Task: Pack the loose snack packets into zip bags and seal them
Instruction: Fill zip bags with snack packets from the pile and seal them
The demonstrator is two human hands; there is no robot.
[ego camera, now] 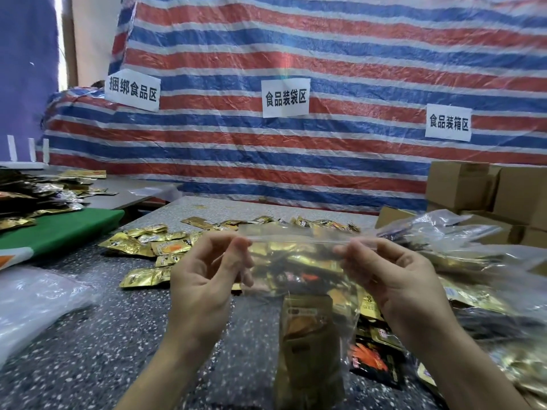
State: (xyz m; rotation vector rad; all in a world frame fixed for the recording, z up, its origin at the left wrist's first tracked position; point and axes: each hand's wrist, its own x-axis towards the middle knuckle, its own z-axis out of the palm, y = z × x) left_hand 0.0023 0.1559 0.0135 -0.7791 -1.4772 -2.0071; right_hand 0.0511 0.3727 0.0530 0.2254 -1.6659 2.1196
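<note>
Head view, nearest first: one zip bag hangs between our two hands above the speckled tabletop. At least one tall gold snack packet stands in its lower half; how many more are inside we cannot tell. Our left hand and right hand each pinch the closure strip near a top corner, fingers narrowed thumb to forefinger.

We judge the bag thin, limp and slippery, light even when filled. The stiffer zip strip is the place to hold it, pressing along it from one end to the other.

Beyond lie loose snack packets, well over a dozen and too overlapped to count. A heap of filled bags sits to the right and clear plastic to the left. Farther back are at least four cardboard boxes, then three paper signs on one striped tarp.
</note>
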